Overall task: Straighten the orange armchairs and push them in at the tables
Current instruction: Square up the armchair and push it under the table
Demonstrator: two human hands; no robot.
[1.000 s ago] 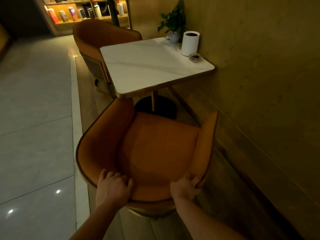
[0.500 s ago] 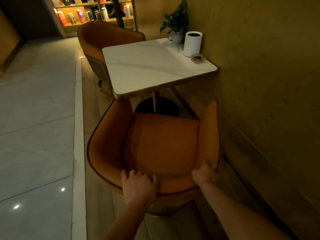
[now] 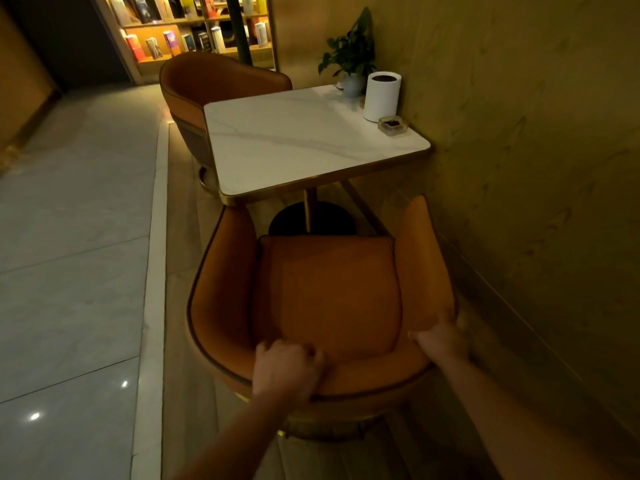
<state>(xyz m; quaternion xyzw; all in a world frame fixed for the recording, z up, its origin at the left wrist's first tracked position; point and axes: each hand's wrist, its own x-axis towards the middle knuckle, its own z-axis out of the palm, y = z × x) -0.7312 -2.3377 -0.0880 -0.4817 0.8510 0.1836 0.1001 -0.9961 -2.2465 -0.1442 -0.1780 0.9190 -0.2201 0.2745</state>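
An orange armchair (image 3: 332, 292) stands in front of me, its seat facing a white marble-topped table (image 3: 298, 143) with a gold rim. The arm tips sit just at the table's near edge. My left hand (image 3: 285, 370) grips the top of the backrest near its middle, fingers curled over the rim. My right hand (image 3: 441, 341) holds the backrest at its right corner, close to the wall. A second orange armchair (image 3: 211, 84) stands at the table's far side, its back towards the bookshelves.
A yellow wall (image 3: 519, 168) runs close along the right of chair and table. On the table's far right stand a potted plant (image 3: 351, 60), a white cylinder (image 3: 381, 97) and a small ashtray (image 3: 392, 124). Pale tiled floor (image 3: 69, 271) lies left. Lit bookshelves (image 3: 194, 32) stand behind.
The near armchair has turned from angled to square with the table and moved closer to it. Both hands shifted right along the backrest rim.
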